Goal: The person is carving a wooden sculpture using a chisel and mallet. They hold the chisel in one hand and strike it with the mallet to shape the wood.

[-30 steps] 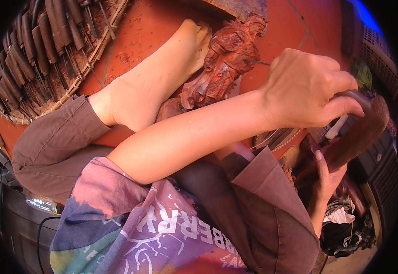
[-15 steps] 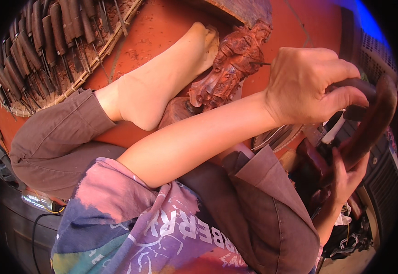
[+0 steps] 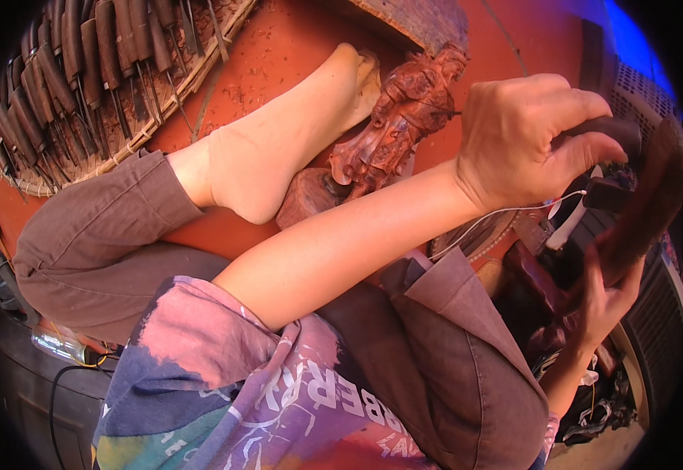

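A reddish-brown carved wooden figure leans at a tilt beside my bare foot. Stretched across from the left, my left hand is closed around the dark wooden handle of a carving chisel. A short bit of its thin blade shows near the figure's side; whether the tip touches is hard to tell. At the lower right, my right hand grips a dark, club-like wooden mallet. The mallet's upper end stands just right of the chisel handle's butt, with a small gap between them.
A round woven tray at the upper left holds several wooden-handled carving tools. Wood chips lie on the red floor. A wooden block sits behind the figure. A white cable runs below my left wrist.
The mallet has shifted slightly right and away from the chisel's butt, with my right hand moving along. Less of the chisel blade shows beside the figure. My left hand keeps its grip.
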`<state>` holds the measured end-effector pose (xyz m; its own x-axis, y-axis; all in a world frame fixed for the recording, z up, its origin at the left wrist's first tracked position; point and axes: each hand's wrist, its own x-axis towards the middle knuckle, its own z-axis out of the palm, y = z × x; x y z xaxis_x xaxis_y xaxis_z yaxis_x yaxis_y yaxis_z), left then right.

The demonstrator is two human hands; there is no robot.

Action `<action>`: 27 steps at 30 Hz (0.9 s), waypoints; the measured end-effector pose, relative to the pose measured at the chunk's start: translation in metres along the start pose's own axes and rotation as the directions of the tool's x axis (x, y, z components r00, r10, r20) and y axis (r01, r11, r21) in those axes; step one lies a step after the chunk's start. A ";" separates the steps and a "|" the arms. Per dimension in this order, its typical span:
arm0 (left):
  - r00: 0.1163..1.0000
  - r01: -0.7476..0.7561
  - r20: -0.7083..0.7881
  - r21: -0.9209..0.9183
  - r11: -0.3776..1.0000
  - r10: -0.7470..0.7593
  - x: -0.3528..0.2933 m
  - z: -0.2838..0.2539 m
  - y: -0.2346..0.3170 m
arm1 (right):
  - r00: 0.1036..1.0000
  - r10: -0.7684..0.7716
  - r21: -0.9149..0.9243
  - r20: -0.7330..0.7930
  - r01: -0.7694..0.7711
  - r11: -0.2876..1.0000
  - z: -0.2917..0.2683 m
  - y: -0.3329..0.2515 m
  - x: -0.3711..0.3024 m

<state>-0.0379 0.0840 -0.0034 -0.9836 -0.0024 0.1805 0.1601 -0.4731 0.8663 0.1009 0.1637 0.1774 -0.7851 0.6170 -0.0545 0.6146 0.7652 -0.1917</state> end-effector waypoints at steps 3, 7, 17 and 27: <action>1.000 -0.013 0.020 -0.023 1.000 0.013 0.000 -0.003 0.000 | 1.000 -0.008 -0.047 0.007 0.009 0.999 0.001 0.001 -0.003; 0.998 -0.042 0.048 -0.022 0.999 0.043 -0.003 -0.007 0.004 | 1.000 -0.017 0.003 0.001 0.017 1.000 0.007 0.002 -0.010; 0.836 -0.045 0.548 0.002 0.999 0.036 -0.030 -0.031 0.037 | 0.991 0.123 0.383 0.052 -0.134 0.914 0.002 0.027 -0.047; 0.734 -0.098 0.677 0.019 0.995 0.059 -0.026 -0.037 0.015 | 0.974 0.199 0.336 0.109 -0.224 0.915 0.018 0.018 -0.051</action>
<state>-0.0128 0.0443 -0.0127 -0.6559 0.5663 0.4990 0.2574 -0.4537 0.8532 0.1509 0.1424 0.1595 -0.6508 0.7331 -0.1976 0.7125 0.4999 -0.4923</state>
